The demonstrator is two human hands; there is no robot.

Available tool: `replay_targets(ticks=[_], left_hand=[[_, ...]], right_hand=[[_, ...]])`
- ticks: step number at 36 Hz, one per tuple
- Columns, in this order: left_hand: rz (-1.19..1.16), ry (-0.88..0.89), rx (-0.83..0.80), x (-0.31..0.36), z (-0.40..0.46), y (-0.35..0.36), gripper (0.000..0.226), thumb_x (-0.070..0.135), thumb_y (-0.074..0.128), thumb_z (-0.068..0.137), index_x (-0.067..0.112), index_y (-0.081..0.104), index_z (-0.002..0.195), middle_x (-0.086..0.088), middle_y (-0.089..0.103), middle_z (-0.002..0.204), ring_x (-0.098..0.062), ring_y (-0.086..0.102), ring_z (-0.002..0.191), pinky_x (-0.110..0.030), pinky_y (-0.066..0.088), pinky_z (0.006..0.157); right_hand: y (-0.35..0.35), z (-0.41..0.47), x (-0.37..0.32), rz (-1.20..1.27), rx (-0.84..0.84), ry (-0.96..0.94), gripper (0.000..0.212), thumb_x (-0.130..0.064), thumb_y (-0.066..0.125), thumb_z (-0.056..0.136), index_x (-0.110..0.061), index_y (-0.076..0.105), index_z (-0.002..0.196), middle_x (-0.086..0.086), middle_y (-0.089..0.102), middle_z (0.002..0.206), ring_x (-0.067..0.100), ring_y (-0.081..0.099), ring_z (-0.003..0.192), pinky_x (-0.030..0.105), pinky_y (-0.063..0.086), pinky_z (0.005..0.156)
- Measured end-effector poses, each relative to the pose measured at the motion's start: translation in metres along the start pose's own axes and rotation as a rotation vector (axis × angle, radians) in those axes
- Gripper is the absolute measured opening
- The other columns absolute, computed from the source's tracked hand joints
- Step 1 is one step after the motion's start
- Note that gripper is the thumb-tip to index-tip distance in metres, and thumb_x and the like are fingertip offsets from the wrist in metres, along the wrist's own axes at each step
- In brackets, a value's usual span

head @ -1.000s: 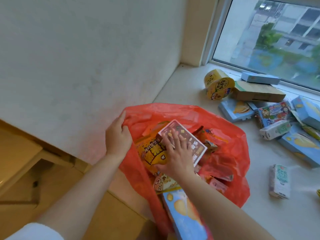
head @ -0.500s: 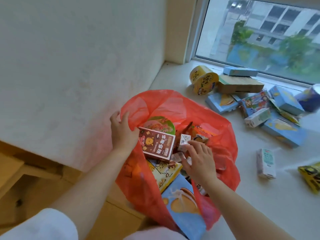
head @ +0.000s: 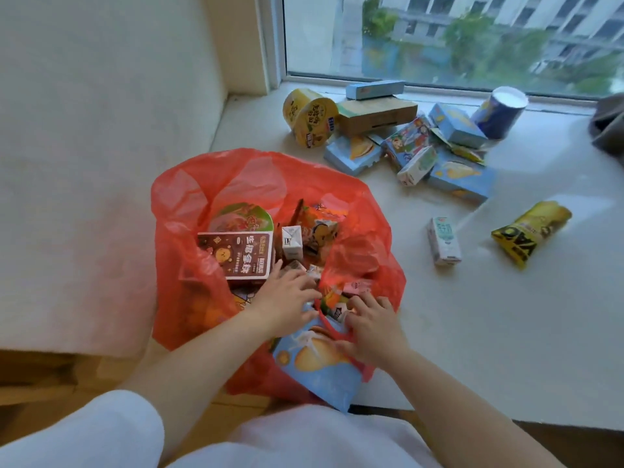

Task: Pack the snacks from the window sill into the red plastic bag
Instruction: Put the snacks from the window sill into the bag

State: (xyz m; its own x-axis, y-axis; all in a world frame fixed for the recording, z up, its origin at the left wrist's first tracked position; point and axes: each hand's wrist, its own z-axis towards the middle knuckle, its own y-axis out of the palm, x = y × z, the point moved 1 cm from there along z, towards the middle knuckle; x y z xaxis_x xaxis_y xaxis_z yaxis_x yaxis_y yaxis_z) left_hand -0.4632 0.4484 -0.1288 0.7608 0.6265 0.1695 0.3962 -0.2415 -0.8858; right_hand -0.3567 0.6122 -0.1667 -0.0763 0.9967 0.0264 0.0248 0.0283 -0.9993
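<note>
The red plastic bag [head: 189, 204] stands open at the sill's left end, full of snacks: a brown box [head: 236, 255], a green-lidded bowl [head: 239, 219], a small white carton [head: 292, 243] and a blue chip box [head: 317, 369] sticking out at the front. My left hand [head: 287, 298] lies inside the bag with straight fingers on small packets. At the bag's front rim, my right hand [head: 371, 325] pinches the red plastic over the blue box. On the window sill [head: 506, 332] lie yellow cups [head: 310, 119], a cardboard box [head: 374, 114], several blue boxes [head: 459, 177], a milk carton [head: 444, 241] and a yellow packet [head: 530, 233].
A white wall [head: 101, 130] rises just left of the bag. The window [head: 439, 35] runs along the back of the sill. A blue can [head: 499, 113] stands by the glass, and a dark object [head: 607, 123] shows at the right edge. Wooden furniture [head: 50, 373] sits below left.
My left hand has let go of the bag's left rim and moved to the front middle. My right hand has shifted from the snacks to the bag's front rim. The view has tilted down.
</note>
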Motion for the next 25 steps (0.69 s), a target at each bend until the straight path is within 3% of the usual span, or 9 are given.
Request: replay_targets(ticks=[2,4,6,10,12,15,19,22,25], left_hand=[[0.047,0.023,-0.040,0.006,0.003,0.004,0.052,0.056,0.040,0.093,0.032,0.042,0.139,0.007,0.037,0.146,-0.016,0.016,0.143,-0.053,-0.008,0.117],[0.099,0.046,-0.042,0.014,0.006,0.009,0.060,0.060,0.043,0.090,0.029,0.041,0.140,0.006,0.038,0.144,-0.018,0.018,0.141,-0.052,-0.008,0.117],[0.116,0.050,-0.023,0.023,0.008,0.017,0.072,0.067,0.047,0.083,0.027,0.036,0.142,0.003,0.039,0.141,-0.020,0.023,0.138,-0.050,-0.006,0.117],[0.181,-0.027,-0.127,0.032,0.009,0.043,0.117,0.079,0.058,0.062,0.029,0.002,0.150,-0.009,0.033,0.145,-0.031,0.024,0.137,-0.053,-0.005,0.116],[0.226,-0.059,-0.162,0.033,0.010,0.053,0.123,0.078,0.062,0.059,0.023,0.001,0.151,-0.014,0.032,0.147,-0.034,0.021,0.140,-0.053,-0.011,0.116],[0.220,-0.083,-0.150,0.029,0.016,0.052,0.111,0.075,0.067,0.058,0.012,0.029,0.141,-0.010,0.043,0.137,-0.030,0.032,0.135,-0.049,-0.017,0.113],[0.193,-0.069,-0.160,0.018,0.021,0.038,0.086,0.078,0.062,0.061,0.016,0.056,0.118,-0.007,0.054,0.117,-0.026,0.043,0.121,-0.048,-0.009,0.117],[-0.003,-0.123,-0.082,0.006,0.023,0.016,0.072,0.082,0.056,0.063,0.026,0.062,0.109,-0.002,0.055,0.109,-0.021,0.047,0.114,-0.043,0.011,0.116],[-0.250,-0.223,0.061,-0.008,0.020,-0.007,0.062,0.075,0.059,0.069,0.029,0.058,0.111,0.004,0.047,0.100,-0.018,0.052,0.099,-0.034,0.041,0.088]], right_hand=[[0.002,0.000,0.012,-0.039,-0.024,-0.031,0.024,-0.044,0.079,0.048,-0.023,0.069,0.054,-0.006,0.061,0.073,0.018,0.048,0.079,0.031,0.033,0.064],[0.002,0.004,0.024,0.040,-0.026,0.033,0.018,-0.028,0.083,0.047,-0.023,0.067,0.055,-0.004,0.060,0.069,0.021,0.055,0.068,0.029,0.040,0.054],[-0.007,0.009,0.033,0.220,-0.014,0.130,0.008,-0.017,0.074,0.061,-0.018,0.068,0.066,0.003,0.059,0.072,0.029,0.059,0.062,0.031,0.043,0.048],[-0.026,0.022,0.046,0.380,-0.059,0.326,0.015,-0.010,0.051,0.089,-0.008,0.065,0.091,0.011,0.061,0.097,0.036,0.059,0.085,0.037,0.040,0.065],[-0.031,0.023,0.048,0.551,-0.113,0.449,0.021,-0.009,0.044,0.092,-0.018,0.058,0.079,0.008,0.059,0.090,0.032,0.053,0.082,0.031,0.031,0.064],[-0.030,0.022,0.050,0.810,-0.119,0.647,0.036,-0.008,0.039,0.094,-0.024,0.036,0.062,0.000,0.048,0.067,0.024,0.045,0.072,0.031,0.028,0.058],[-0.028,0.019,0.052,0.900,-0.109,0.759,0.023,-0.013,0.036,0.098,-0.012,0.049,0.079,0.009,0.056,0.079,0.027,0.051,0.080,0.031,0.035,0.067],[-0.032,0.023,0.062,0.900,-0.033,0.814,0.026,-0.018,0.035,0.100,-0.008,0.059,0.098,0.013,0.062,0.098,0.031,0.056,0.094,0.032,0.037,0.075],[-0.038,0.027,0.073,0.860,0.022,0.838,0.024,-0.018,0.035,0.099,-0.011,0.053,0.085,0.018,0.063,0.096,0.034,0.057,0.093,0.033,0.037,0.073]])
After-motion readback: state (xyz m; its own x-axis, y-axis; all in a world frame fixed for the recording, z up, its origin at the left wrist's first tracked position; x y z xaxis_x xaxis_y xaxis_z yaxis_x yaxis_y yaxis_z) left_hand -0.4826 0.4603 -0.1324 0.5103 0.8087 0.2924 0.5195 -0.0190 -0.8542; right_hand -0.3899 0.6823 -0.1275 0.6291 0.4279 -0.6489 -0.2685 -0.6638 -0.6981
